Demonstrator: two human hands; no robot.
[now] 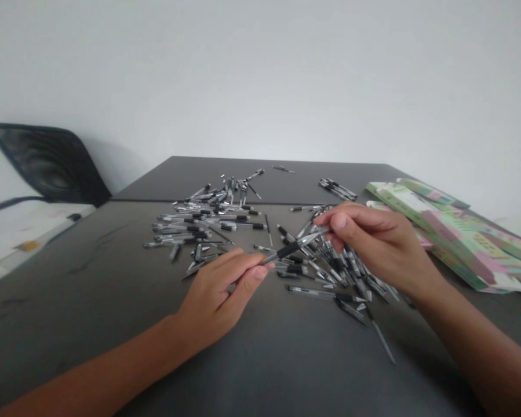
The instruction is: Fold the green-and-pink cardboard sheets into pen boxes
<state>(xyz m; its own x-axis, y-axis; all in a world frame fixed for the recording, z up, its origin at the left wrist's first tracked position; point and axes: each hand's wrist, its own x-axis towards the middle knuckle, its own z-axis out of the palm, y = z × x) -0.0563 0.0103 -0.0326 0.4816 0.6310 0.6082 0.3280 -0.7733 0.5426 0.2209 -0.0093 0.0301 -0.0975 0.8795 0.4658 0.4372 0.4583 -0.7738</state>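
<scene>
A clear pen with a black grip (pixel 288 249) is held slantwise above the table between my two hands. My left hand (pixel 225 289) is closed, thumb and fingertips pinching the pen's lower left end. At the upper right end, my right hand (pixel 368 237) pinches the silvery tip part between thumb and index finger. Whether a refill or the pen's own tip sits in that pinch is hard to make out. Beneath and behind my right hand lies a heap of loose pens and pen parts (pixel 356 272). Another spread of pens (pixel 190 226) lies beyond my left hand.
Green and pink cardboard boxes (pixel 451 231) are stacked at the right. A small bundle of pens (pixel 337 189) lies farther back. One thin refill (pixel 381 335) rests near the front of the dark table (pixel 260 370). A black mesh chair (pixel 51 162) stands at the left.
</scene>
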